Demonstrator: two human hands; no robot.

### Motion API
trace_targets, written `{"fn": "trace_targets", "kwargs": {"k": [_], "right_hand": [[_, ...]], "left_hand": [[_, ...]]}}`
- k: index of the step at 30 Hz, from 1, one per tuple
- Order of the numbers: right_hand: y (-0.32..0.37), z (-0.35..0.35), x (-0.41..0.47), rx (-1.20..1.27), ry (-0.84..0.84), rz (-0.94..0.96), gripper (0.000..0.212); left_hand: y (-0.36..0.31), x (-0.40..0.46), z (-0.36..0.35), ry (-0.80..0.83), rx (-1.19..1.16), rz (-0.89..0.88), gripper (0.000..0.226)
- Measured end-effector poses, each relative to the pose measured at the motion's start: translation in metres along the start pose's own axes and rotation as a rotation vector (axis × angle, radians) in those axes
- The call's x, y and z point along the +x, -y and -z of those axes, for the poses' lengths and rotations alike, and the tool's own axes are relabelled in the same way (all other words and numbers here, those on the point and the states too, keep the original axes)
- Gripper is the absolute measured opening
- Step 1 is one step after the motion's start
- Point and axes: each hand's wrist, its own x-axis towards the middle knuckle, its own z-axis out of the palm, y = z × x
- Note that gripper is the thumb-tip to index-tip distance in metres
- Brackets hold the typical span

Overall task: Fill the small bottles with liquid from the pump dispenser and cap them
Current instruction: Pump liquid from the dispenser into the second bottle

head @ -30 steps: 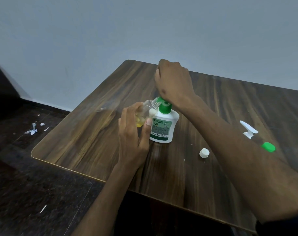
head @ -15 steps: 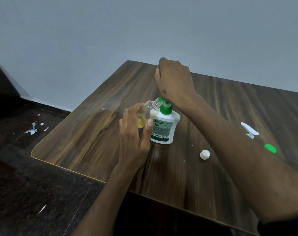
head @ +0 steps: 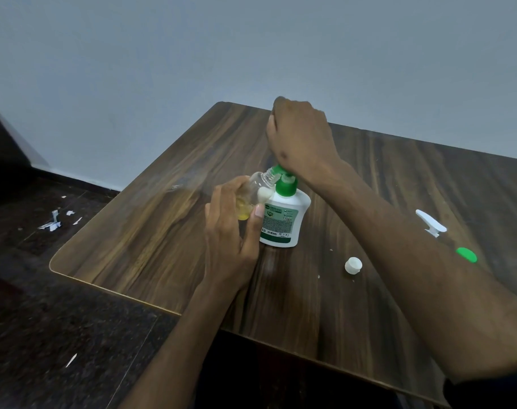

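At the middle of the desk [head: 151, 243], the left hand [head: 227, 240] wraps its grip around a small clear bottle [head: 255, 191], tilted so its threaded neck meets the green nozzle of the pump dispenser [head: 282, 216]. A little yellow liquid sits low in the bottle, by the fingers. The right hand [head: 300, 140] is closed down over the pump head, knuckles up; the head itself is mostly hidden beneath it. The dispenser stands upright on the desk, touching the left thumb. Further right lie a white cap [head: 353, 265], near the right forearm, and well apart, a white spray trigger [head: 430, 222] and a green cap [head: 466, 255].

Judged from here, the risk is at the mouth: the neck is narrow and tilted, so a hard press could send liquid past the opening onto fingers or desk. A downward push set off-centre could also tip the dispenser. An overfilled bottle would spill when righted for capping.

On the label, "ORIGINAL" can be read; the smaller print is too fine to make out.
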Motion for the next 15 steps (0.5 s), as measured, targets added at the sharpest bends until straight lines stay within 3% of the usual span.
{"fn": "trace_targets", "kwargs": {"k": [4, 15], "right_hand": [[0.0008, 0.0003, -0.005, 0.039, 0.08, -0.034, 0.015], [0.0016, 0.0061, -0.0015, 0.022, 0.018, 0.011, 0.018]], "left_hand": [[0.001, -0.0004, -0.0009, -0.003, 0.0, 0.018, 0.033], [0.0012, 0.0, -0.0007, -0.009, 0.008, -0.001, 0.031]]}}
